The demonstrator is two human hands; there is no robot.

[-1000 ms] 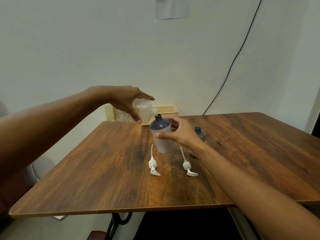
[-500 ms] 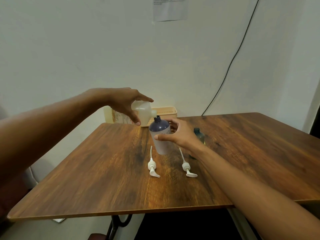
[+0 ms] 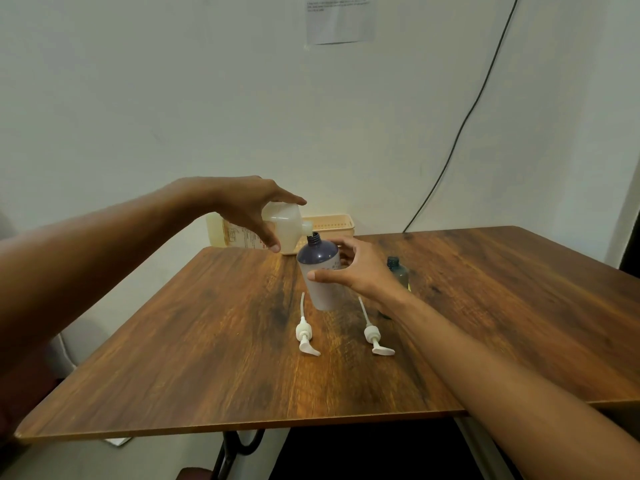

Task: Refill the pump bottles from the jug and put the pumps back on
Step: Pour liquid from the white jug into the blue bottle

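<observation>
My left hand (image 3: 252, 206) grips a pale translucent jug (image 3: 280, 226), tipped on its side with the spout right over the open neck of a purple-topped white bottle (image 3: 320, 271). My right hand (image 3: 360, 271) holds that bottle upright on the wooden table (image 3: 207, 341), thumb in front and fingers behind. A small dark teal bottle (image 3: 398, 271) without a pump stands just right of my right wrist, partly hidden. Two white pumps lie on the table in front: one (image 3: 304, 336) to the left, another (image 3: 374, 337) to the right.
A beige plastic basket (image 3: 332, 225) sits at the table's far edge against the wall. A black cable (image 3: 460, 133) runs down the wall to the right. A paper sheet (image 3: 341, 17) hangs on the wall above. Table legs show beneath the near edge.
The jug's spout has come down closer to the bottle's neck. Both hands keep their grips, and the pumps have not moved.
</observation>
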